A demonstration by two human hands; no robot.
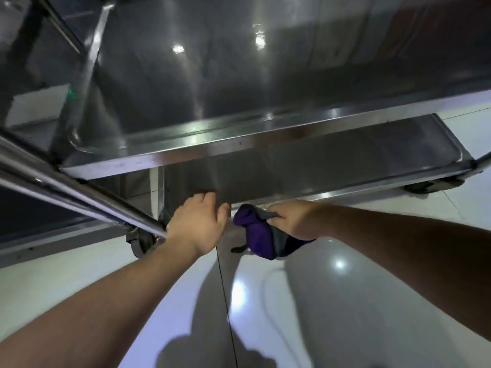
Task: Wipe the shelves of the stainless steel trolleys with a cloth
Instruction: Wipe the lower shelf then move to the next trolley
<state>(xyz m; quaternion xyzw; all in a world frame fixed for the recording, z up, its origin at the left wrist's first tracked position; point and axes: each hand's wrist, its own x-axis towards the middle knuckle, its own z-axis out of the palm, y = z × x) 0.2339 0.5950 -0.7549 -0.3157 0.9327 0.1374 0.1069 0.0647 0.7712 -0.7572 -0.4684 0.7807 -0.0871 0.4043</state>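
Observation:
A stainless steel trolley fills the upper view, with a wide top shelf (239, 88) and a lower shelf (332, 160) beneath it. My right hand (291, 220) grips a bunched purple and grey cloth (261, 235) at the lower shelf's near rim (345, 193). The cloth hangs down over the edge toward the floor. My left hand (198, 225) rests at the near left corner of the lower shelf, fingers curled over its edge, just left of the cloth.
A second trolley's steel rails (79, 189) cross the left side, with its dark shelf (39, 216) below. Caster wheels sit at the left (140, 243) and right (430, 185). Glossy white tiled floor (305, 301) lies below my arms.

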